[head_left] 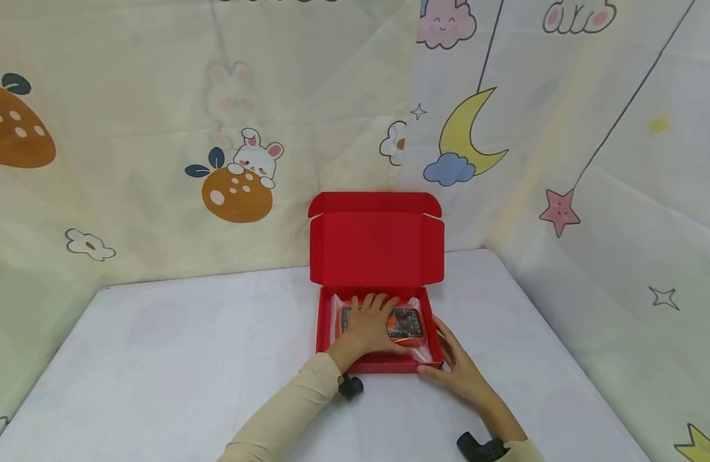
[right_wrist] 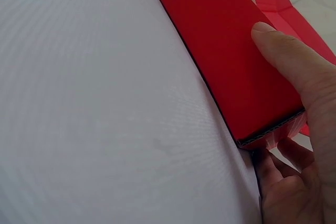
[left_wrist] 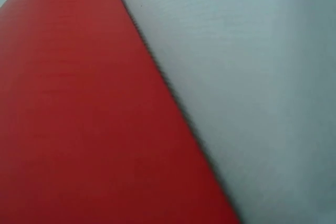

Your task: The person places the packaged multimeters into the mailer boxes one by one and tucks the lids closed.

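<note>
An open red cardboard box (head_left: 322, 321) lies on the table with its lid raised at the back. Inside is an orange multimeter (head_left: 409, 324) with a dark dial face, in clear plastic wrapping (head_left: 334, 301). My left hand (head_left: 372, 327) spreads across the multimeter, fingers over its far edge and thumb by the near edge, hiding its middle. At the front right corner my right hand (head_left: 455, 366) grips the box. In the right wrist view its thumb (right_wrist: 286, 53) lies on the front wall and the other fingers are by the side wall. The front wall (left_wrist: 89, 103) fills much of the left wrist view.
A white cloth-covered table (head_left: 176, 359) extends around the box. Behind it hangs a printed fabric backdrop (head_left: 331, 141), and another fabric wall (head_left: 620, 269) runs along the right side. The raised lid (head_left: 378, 247) stands close to the backdrop.
</note>
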A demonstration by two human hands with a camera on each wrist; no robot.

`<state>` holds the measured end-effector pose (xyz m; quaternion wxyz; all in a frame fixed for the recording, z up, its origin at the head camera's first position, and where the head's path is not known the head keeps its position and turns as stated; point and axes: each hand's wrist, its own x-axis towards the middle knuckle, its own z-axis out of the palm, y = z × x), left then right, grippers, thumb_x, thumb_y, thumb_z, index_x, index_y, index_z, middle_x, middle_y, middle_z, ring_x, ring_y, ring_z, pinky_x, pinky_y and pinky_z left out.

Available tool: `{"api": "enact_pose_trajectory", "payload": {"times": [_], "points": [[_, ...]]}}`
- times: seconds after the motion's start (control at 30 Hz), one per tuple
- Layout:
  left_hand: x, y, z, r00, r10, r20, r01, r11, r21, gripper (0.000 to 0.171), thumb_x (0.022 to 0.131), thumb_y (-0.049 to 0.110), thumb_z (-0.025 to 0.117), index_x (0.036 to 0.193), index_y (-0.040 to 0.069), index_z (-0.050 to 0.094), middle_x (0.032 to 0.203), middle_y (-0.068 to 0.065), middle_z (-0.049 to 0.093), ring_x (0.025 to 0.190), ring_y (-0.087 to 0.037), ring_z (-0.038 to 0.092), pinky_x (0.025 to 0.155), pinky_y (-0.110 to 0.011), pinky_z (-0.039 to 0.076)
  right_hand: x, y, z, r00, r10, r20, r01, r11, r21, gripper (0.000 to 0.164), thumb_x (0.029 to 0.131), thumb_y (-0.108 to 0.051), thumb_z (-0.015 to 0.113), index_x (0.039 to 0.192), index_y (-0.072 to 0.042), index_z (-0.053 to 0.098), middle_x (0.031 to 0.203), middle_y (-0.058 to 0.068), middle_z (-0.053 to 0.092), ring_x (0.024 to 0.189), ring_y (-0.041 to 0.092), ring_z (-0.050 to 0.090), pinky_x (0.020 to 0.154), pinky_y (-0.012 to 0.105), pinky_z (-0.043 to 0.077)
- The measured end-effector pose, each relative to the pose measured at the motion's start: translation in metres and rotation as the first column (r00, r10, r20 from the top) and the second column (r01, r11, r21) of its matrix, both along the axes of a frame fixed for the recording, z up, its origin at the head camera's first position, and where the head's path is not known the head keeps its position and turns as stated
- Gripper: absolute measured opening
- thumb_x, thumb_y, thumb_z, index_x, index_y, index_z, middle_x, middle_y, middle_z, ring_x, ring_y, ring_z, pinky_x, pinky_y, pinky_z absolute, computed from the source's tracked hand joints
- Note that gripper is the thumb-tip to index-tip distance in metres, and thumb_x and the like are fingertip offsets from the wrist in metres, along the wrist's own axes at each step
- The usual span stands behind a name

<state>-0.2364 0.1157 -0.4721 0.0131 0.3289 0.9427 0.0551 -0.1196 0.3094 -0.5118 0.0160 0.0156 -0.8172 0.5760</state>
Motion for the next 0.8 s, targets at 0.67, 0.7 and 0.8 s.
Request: {"api": "enact_pose_trajectory", "payload": {"times": [0.67,0.7,0.8], "points": [[-0.005,-0.029,0.007,1.0,-0.027,-0.011,0.029,0.982,0.185,0.078,0.081,0.07,0.056,0.148,0.034,0.038,0.151,-0.001,0.034,0.14,-0.023,0.028,0.111,-0.056,0.029,0.004,-0.003,0.002,0.999,0.019,-0.043,-0.026,0.988,-0.152,0.082,0.088,-0.006,0.069,0.155,-0.011,0.021,0.157,0.019,0.023,0.132,0.017,0.036,0.092,0.016,0.047],[-0.007,-0.031,0.008,0.999,-0.026,-0.02,0.029,0.98,0.199,0.079,0.081,0.07,0.056,0.149,0.034,0.038,0.152,-0.001,0.033,0.141,-0.023,0.027,0.112,-0.056,0.029,0.003,-0.003,0.005,0.999,0.012,-0.032,-0.018,0.986,-0.169,0.079,0.089,-0.006,0.067,0.155,-0.01,0.022,0.157,0.02,0.023,0.132,0.018,0.037,0.091,0.017,0.048],[-0.012,-0.039,0.015,0.999,-0.024,-0.038,0.032,0.971,0.237,0.081,0.081,0.067,0.059,0.15,0.034,0.034,0.154,-0.002,0.029,0.144,-0.026,0.022,0.113,-0.056,0.026,0.002,-0.004,0.014,1.0,-0.014,0.027,0.02,0.978,-0.207,0.074,0.094,-0.01,0.062,0.155,-0.011,0.02,0.157,0.02,0.021,0.137,0.031,0.032,0.09,0.017,0.049]]}}
